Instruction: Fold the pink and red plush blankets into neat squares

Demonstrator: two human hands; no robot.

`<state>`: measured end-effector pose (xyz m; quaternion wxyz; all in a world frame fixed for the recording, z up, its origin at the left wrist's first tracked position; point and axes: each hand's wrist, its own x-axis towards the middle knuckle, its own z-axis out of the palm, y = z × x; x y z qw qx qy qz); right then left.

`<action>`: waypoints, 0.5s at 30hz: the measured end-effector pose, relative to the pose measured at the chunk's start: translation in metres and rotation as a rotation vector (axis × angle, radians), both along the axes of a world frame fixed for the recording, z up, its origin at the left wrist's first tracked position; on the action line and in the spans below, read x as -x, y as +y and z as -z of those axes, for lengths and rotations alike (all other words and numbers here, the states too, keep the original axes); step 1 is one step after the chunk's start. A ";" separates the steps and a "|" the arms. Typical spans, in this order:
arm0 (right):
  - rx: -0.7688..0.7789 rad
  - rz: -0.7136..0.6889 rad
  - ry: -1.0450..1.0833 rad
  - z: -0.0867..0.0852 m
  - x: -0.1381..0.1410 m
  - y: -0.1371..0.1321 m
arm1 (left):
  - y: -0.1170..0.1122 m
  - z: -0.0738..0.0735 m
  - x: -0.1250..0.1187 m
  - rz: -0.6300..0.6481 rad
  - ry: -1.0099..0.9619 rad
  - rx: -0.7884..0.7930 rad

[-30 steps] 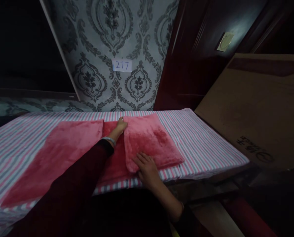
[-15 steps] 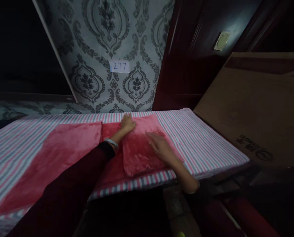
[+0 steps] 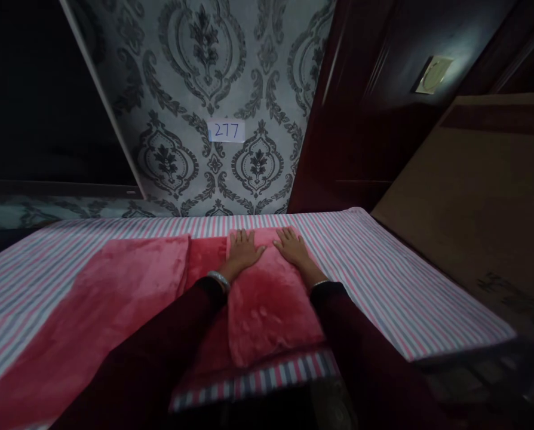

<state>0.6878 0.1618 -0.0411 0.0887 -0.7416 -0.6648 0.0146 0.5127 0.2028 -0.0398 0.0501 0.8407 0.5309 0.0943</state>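
Observation:
A plush red blanket (image 3: 271, 310) lies partly folded on the striped cloth, its right part doubled over into a thick layer. My left hand (image 3: 244, 251) rests flat on the far left corner of that folded layer, fingers spread. Across from it, my right hand (image 3: 294, 246) lies flat on the far right corner, its fingers also apart. Neither hand grips anything. On the left, another folded section (image 3: 137, 275) of the plush fabric spreads toward the near edge, partly hidden by my left sleeve. A lower red strip shows between the two folded sections.
Pink, grey and white striped cloth (image 3: 410, 292) covers the table. A large cardboard box (image 3: 482, 197) stands at the right. A dark screen (image 3: 52, 95) hangs at the left, and a paper label (image 3: 226, 130) reading 277 is on the patterned wall.
My right hand has moved from the middle of the folded layer to its far right corner. My left hand stays at the far left corner, and the view has shifted slightly.

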 end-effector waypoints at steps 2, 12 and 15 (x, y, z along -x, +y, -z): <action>-0.002 0.014 0.000 0.015 -0.004 0.001 | 0.000 0.012 0.001 -0.003 0.014 -0.038; -0.003 0.032 0.031 0.026 -0.008 0.005 | 0.001 0.020 0.000 -0.022 -0.004 -0.038; -0.001 0.033 0.032 0.027 -0.008 0.003 | 0.002 0.016 0.003 -0.039 -0.072 -0.039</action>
